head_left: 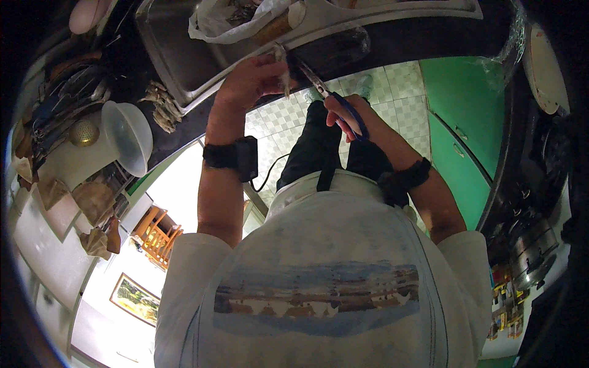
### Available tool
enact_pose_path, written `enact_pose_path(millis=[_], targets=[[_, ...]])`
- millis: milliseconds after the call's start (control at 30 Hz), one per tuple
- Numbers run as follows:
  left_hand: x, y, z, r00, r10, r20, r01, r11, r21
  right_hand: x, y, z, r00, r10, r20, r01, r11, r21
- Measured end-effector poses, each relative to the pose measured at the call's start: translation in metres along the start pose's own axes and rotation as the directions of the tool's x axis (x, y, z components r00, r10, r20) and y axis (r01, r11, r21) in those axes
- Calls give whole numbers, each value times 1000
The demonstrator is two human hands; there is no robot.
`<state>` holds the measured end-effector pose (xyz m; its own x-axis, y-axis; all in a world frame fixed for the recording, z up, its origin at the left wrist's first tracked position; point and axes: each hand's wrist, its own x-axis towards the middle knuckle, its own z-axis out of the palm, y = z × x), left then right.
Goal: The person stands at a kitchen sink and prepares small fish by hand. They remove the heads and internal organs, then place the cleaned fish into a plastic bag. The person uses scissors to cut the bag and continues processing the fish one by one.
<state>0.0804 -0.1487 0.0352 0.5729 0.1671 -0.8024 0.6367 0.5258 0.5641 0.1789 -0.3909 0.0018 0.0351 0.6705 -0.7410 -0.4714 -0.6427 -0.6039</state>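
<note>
At the front edge of the sink, my left hand (248, 83) is closed on a thin, pale greyish piece that looks like a small dried fish (282, 67). My right hand (356, 116) grips scissors (328, 92) by their dark blue handles. The metal blades point up and left, toward the piece in my left hand; whether they touch it I cannot tell. Past my hands, a white plastic bag (215, 27) with similar dark pieces inside lies open at the sink. A small pile of dried fish (162, 107) rests on the dark counter, left of my left hand.
The steel sink (178, 67) has a raised rim. A translucent white bowl (127, 138) and a perforated ladle (83, 132) are at the left. Green cabinet doors (460, 110) stand below the counter on the right, near a steel pot (532, 245). Clear plastic wrap (506, 55) hangs at the upper right.
</note>
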Motion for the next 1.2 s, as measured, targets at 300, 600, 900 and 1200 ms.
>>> enact_pose_path(millis=[300, 600, 900, 1200], targets=[[-5, 4, -32, 988, -24, 151, 36, 996, -79, 3, 3, -2, 1000, -15, -20, 15, 1000, -20], [-46, 1, -50, 944, 251, 213, -146, 899, -412, 23, 24, -10, 990, 62, 125, -54, 996, -65], [-56, -26, -18, 918, 375, 131, -269, 830, -489, -20, 6, -22, 955, -275, 114, 276, 677, -683], [-45, -37, 15, 888, 441, 130, -287, 752, -594, -28, -11, -47, 994, -34, 102, 89, 795, -599]])
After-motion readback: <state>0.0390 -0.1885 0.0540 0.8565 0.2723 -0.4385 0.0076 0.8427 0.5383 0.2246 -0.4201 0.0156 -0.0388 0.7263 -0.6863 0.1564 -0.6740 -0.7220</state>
